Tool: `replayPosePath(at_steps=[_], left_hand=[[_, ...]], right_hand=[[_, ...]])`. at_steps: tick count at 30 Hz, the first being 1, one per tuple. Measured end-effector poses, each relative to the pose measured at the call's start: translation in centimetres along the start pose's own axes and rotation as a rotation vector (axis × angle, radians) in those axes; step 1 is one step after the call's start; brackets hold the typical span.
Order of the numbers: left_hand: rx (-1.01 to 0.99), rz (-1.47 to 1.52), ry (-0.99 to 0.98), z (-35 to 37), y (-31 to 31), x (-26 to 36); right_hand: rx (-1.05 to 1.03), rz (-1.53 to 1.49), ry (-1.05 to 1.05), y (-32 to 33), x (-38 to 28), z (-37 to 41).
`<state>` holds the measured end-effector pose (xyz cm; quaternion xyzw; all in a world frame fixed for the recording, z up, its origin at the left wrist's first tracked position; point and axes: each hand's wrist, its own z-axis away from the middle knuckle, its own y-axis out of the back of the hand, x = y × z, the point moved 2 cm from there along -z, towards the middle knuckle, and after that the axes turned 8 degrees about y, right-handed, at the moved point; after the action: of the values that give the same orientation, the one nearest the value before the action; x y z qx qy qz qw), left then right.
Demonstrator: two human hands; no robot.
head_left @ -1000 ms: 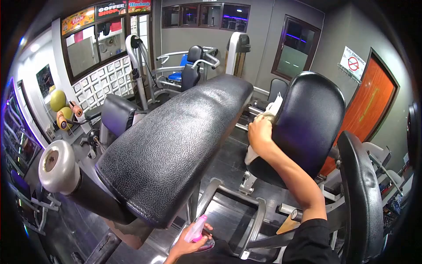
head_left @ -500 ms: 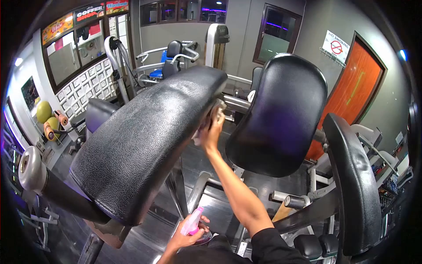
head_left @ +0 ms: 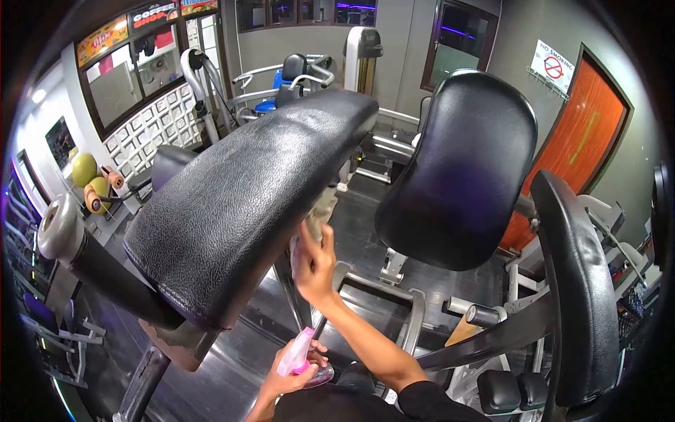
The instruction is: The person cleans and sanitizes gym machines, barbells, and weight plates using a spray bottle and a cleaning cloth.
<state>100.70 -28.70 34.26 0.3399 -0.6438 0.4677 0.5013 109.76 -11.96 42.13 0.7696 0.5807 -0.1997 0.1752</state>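
A long black padded cushion (head_left: 246,190) slants across the left and middle of the view. My right hand (head_left: 315,264) presses a light cloth (head_left: 323,205) against the cushion's right side edge; part of the cloth is hidden behind my fingers. Low in the middle, my left hand (head_left: 292,373) is wrapped round a clear spray bottle with a pink nozzle (head_left: 299,352). The bottle is below the cushion's lower end and apart from it.
A black seat pad (head_left: 460,169) stands right of my right arm, with another black pad (head_left: 580,281) farther right. A round-ended handle (head_left: 60,225) sticks out at the left. Metal frame bars (head_left: 415,316) cross the floor, and an orange door (head_left: 587,130) is behind.
My right hand has moved down along the cushion's side toward me with the cloth. My left hand still holds the bottle. The view has shifted slightly.
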Motion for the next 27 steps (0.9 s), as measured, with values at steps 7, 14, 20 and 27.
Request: replayPosePath(at_steps=[7, 14, 20, 27], left_hand=[[-0.043, -0.130, -0.096, 3.1, -0.6, 4.1], [-0.056, -0.115, -0.140, 4.6, -1.0, 4.2], [0.014, -0.003, -0.056, 5.2, -0.2, 2.6], [0.029, -0.014, 0.018, 4.8, 1.3, 1.3]], right_hand=[[-0.216, -0.117, 0.510, -0.5, -4.5, 3.9], [0.004, 0.246, 0.327, -0.5, 2.9, 2.9], [0.114, -0.117, -0.227, -2.7, 2.2, 0.6], [-0.141, 0.067, 0.207, -3.1, 1.3, 6.5]])
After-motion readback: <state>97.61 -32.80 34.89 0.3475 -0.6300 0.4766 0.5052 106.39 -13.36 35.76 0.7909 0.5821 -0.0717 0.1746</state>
